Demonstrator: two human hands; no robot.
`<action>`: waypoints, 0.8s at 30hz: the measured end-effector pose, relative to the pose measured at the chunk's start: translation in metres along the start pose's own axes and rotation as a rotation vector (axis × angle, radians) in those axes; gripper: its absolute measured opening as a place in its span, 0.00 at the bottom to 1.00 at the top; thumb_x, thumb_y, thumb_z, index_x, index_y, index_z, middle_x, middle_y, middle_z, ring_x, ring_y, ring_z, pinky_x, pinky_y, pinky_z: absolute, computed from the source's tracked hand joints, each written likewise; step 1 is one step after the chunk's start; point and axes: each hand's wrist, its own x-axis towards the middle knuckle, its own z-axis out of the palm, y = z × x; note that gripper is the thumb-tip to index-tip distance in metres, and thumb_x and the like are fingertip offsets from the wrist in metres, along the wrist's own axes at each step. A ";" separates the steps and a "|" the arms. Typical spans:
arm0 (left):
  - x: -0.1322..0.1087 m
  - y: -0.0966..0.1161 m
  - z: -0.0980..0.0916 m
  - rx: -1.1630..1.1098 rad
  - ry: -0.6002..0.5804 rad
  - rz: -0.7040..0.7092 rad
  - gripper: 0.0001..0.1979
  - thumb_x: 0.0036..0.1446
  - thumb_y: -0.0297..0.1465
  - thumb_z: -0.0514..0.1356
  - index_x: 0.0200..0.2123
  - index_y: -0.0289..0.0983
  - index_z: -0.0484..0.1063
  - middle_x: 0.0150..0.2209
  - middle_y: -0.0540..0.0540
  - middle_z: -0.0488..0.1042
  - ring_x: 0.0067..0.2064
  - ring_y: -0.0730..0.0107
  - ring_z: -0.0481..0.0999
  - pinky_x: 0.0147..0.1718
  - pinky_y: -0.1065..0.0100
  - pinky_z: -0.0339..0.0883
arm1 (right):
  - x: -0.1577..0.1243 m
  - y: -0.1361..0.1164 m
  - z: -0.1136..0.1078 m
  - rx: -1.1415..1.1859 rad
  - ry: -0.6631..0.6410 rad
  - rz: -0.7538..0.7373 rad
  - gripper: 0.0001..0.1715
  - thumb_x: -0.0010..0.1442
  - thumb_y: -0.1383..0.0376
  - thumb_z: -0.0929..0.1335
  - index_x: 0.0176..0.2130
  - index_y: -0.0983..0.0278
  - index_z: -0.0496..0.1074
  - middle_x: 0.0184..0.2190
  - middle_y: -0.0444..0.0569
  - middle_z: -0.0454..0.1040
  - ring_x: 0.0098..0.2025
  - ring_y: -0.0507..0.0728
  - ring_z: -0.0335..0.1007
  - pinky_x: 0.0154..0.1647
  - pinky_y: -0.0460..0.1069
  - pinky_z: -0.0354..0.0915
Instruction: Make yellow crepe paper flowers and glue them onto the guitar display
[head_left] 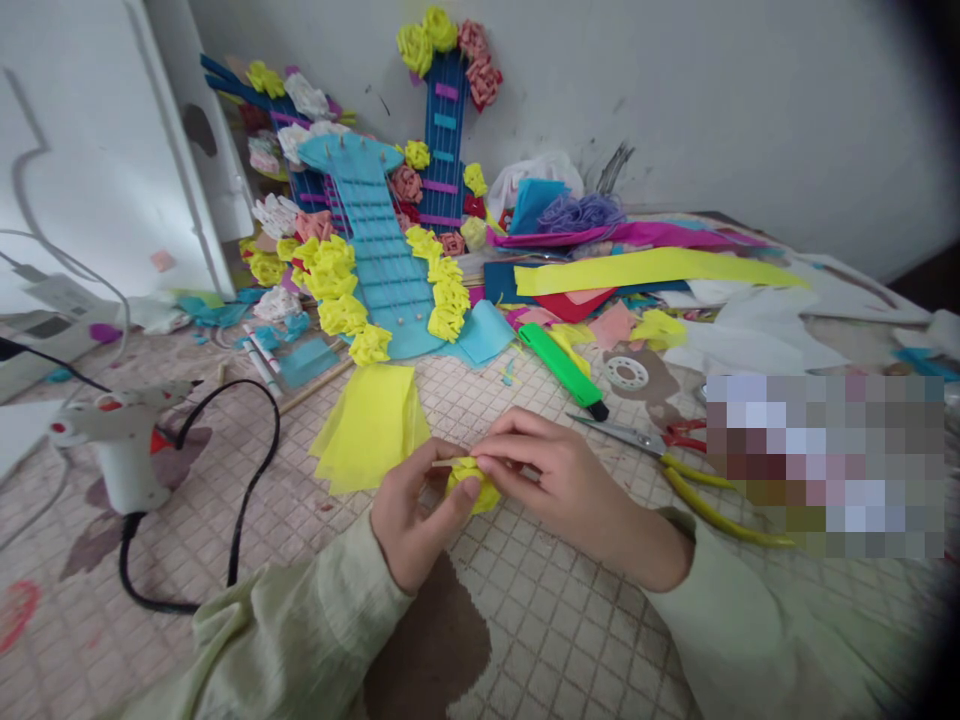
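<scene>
My left hand [416, 520] and my right hand [570, 485] meet low in the middle of the view, both closed around a small yellow paper flower [474, 488] wound on a thin wooden stick. The left thumb and fingers pinch the flower from below. The right fingers press on it from above. Just to the left of the hands lies a stack of yellow tissue sheets [371, 422] on the tiled mat. Both arms wear pale green sleeves.
A white hot glue gun [124, 440] with a black cord stands at the left. A green utility knife [564, 367], scissors [637, 435] and yellow-handled pliers [716, 500] lie to the right. Behind are blue stick frames [379, 255] trimmed with paper flowers, and heaps of coloured paper [645, 268].
</scene>
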 end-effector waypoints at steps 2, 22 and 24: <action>0.000 0.001 -0.001 -0.021 -0.011 0.014 0.10 0.53 0.37 0.54 0.32 0.35 0.66 0.26 0.48 0.68 0.29 0.70 0.67 0.27 0.70 0.62 | 0.000 0.000 0.000 -0.006 -0.006 0.001 0.11 0.60 0.67 0.61 0.38 0.64 0.71 0.32 0.46 0.66 0.34 0.50 0.64 0.35 0.46 0.62; 0.007 0.005 0.002 -0.242 0.095 -0.173 0.07 0.46 0.31 0.60 0.30 0.34 0.69 0.27 0.48 0.71 0.29 0.72 0.70 0.26 0.72 0.66 | 0.000 0.001 0.003 -0.028 0.066 0.039 0.10 0.58 0.69 0.62 0.36 0.64 0.72 0.32 0.47 0.67 0.34 0.50 0.65 0.34 0.47 0.63; 0.007 0.004 0.002 -0.220 0.099 -0.167 0.07 0.46 0.30 0.60 0.30 0.34 0.69 0.27 0.48 0.71 0.29 0.72 0.70 0.26 0.72 0.67 | 0.000 0.001 0.004 -0.037 0.076 0.033 0.10 0.58 0.69 0.62 0.36 0.64 0.72 0.32 0.46 0.67 0.34 0.51 0.65 0.34 0.47 0.63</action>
